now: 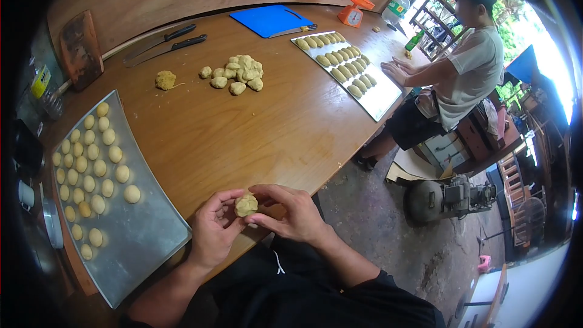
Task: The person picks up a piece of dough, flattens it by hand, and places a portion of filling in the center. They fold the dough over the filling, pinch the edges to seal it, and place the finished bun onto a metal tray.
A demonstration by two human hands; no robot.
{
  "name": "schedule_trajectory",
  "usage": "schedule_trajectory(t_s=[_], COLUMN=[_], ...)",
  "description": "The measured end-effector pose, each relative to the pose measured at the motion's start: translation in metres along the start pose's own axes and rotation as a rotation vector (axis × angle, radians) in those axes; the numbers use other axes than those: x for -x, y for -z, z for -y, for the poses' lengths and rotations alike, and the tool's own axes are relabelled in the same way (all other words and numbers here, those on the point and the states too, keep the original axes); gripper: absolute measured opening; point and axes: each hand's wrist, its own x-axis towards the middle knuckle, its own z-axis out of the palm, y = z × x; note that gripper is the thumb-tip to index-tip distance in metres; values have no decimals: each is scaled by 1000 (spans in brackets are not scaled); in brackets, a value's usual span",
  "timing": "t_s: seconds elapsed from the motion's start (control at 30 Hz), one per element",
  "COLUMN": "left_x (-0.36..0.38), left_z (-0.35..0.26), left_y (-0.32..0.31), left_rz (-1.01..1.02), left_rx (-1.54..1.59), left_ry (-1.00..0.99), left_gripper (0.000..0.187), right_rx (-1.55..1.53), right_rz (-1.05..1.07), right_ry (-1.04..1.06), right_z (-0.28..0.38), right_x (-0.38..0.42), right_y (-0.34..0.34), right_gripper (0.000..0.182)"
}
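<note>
Between my two hands, over the near edge of the wooden table [237,136], is a small rough lump of pale dough [246,205]. My left hand [214,223] pinches it from the left with thumb and fingers. From the other side, my right hand [293,211] curves round it, its thumb and fingertips against the dough. Left of my hands lies a metal tray [155,246] with rows of round dough balls [98,167]. Further up the table sits a heap of dough pieces [243,71], with a crumbly brownish lump [165,80] to its left.
Two knives [167,45] lie near the back wall, beside a blue cutting board [272,20]. An orange scale [354,9] stands behind a second tray [381,100] of oval dough pieces. A co-worker [473,54] stands at the right end. A compressor [446,199] is on the floor.
</note>
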Motion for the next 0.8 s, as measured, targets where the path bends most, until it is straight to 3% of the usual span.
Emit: schedule_trajectory(t_s=[0.03,0.23,0.37,0.47,0.53,0.57,0.73,0.8], left_x=[0,0,-3,-2,-2,-1,-4,-4], left_z=[-1,-8,-6,-2,4,11,-1,-11], left_y=[-1,-2,7,5,9,13,6,4], left_rz=[1,21,3,-45,-43,-26,28,6], left_rx=[0,12,82,115,129,109,139,370], left_ry=[4,17,74,113,117,125,138,225], left_gripper=[49,50,42,40,40,40,37,39], right_rx=[19,26,-33,-87,-32,62,170,169], right_rz=[62,-76,-7,-97,-35,51,-20,-82], right_ry=[-139,13,16,-82,167,186,330,319], right_z=[1,-14,-17,-14,-7,-3,-17,-20], right_x=[2,6,7,8,4,4,-1,0], right_y=[-2,-2,-6,-5,3,4,-4,-6], right_gripper=[49,36,36,43,53,56,50,45])
